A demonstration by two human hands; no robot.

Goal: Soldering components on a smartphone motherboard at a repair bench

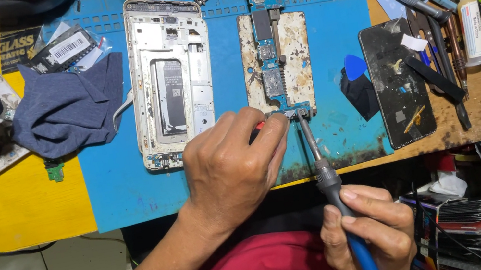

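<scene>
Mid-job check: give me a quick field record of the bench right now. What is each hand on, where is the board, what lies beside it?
Left hand: fingertips pressed at the lower end of the blue phone circuit board; a red item shows under the fingers, unclear what.
Right hand: grips the blue-handled soldering iron, tip at the board's bottom edge.
Board support: worn white rectangular plate on the blue work mat.
Left of board: silver phone frame, then crumpled dark blue cloth.
Right of board: black phone panel, blue pick.
</scene>
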